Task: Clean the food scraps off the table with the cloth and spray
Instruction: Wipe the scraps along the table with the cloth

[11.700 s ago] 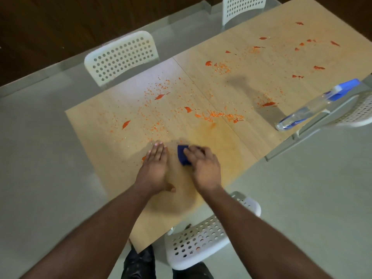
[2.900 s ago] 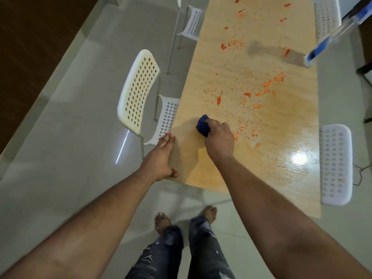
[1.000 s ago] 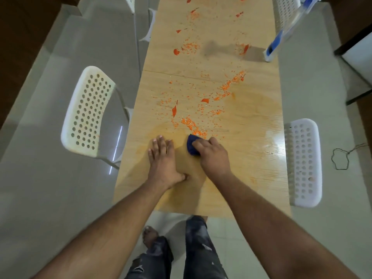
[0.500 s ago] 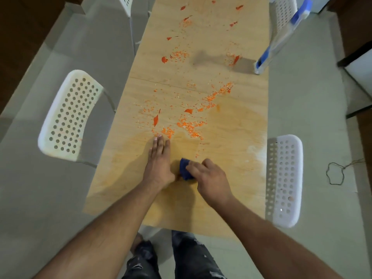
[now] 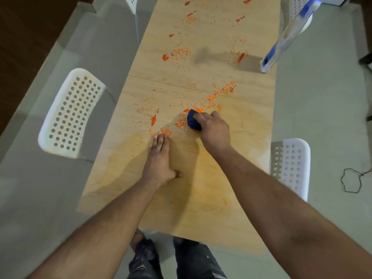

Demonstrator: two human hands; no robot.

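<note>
Near the middle of the frame, the right hand (image 5: 213,129) is clamped around a bunched blue cloth (image 5: 192,122), pressing it down on the wooden desk (image 5: 201,198) right at the edge of a dense patch of orange food scraps (image 5: 181,121). Balling the cloth up likely gives a firm pad for pushing crumbs rather than smearing them. Just lower left of it, the left hand (image 5: 160,160) lies flat on the desk with its fingers straight and together, holding nothing, its fingertips touching a small heap of scraps; it looks placed as a brace for the lean forward, and perhaps as a barrier to gather crumbs against. Scraps run from both hands up toward the top of the frame, some as fine crumbs and some as larger red-orange slivers, so much of the desk's far part is not yet cleaned. The lower part of the desk shows only a faint orange stain and a damp sheen. A spray bottle (image 5: 285,37) stands at the desk's edge in the upper right, well apart from both hands and untouched. White perforated chairs (image 5: 70,113) sit at the left and right sides.
</note>
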